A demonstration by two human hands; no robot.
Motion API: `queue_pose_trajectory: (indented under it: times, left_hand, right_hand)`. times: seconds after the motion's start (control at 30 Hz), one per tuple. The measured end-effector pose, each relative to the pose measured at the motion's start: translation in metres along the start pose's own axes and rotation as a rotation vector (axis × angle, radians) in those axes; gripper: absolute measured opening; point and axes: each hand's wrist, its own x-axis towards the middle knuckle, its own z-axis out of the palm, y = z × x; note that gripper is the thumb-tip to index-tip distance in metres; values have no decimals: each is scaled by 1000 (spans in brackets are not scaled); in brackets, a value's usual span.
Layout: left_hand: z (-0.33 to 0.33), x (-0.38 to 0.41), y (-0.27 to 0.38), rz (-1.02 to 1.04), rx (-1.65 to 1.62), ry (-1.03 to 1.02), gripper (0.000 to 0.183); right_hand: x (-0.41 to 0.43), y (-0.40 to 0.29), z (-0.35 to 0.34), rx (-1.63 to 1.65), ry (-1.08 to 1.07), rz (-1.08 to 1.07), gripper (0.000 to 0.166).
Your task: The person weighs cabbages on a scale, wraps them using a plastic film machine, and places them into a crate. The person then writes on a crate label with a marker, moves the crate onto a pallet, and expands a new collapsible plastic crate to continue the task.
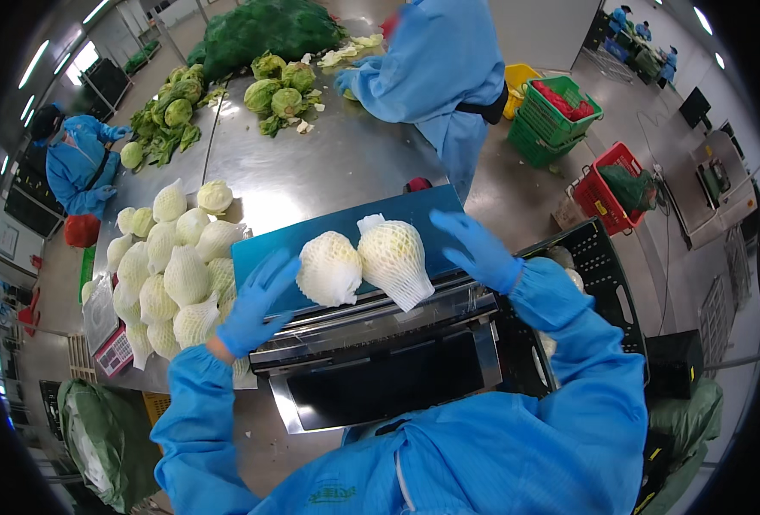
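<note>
Two pale cabbages in white foam nets lie side by side on a blue board [264,257] before me. The left netted cabbage [330,269] is rounded; the right netted cabbage [392,254] has its net bunched at both ends. My left hand [259,304], in a blue glove, is beside the left cabbage with fingers spread, holding nothing. To the right of the other cabbage, my right hand [479,251] hovers apart from it, gloved and empty. Below the board is a metal-framed machine with a dark panel [386,380].
Several netted cabbages [186,273] are piled at left beside a scale [112,351]. Untrimmed cabbages [280,90] and a green net sack [264,35] sit farther back. A co-worker [438,71] stands across the steel table [277,161]. A black crate [602,290] is at my right.
</note>
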Motion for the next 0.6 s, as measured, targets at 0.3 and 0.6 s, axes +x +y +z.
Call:
queue_pose_trajectory:
  times: [0.3,0.6]
  left_hand:
    - [57,-73,2,-36,425,71,47]
    - [-36,-134,90,-565,-1001,436,21]
  right_hand:
    - [-69,9,33,-589,-262,-45,61]
    - [-99,-105,-93,728,-176,308,27]
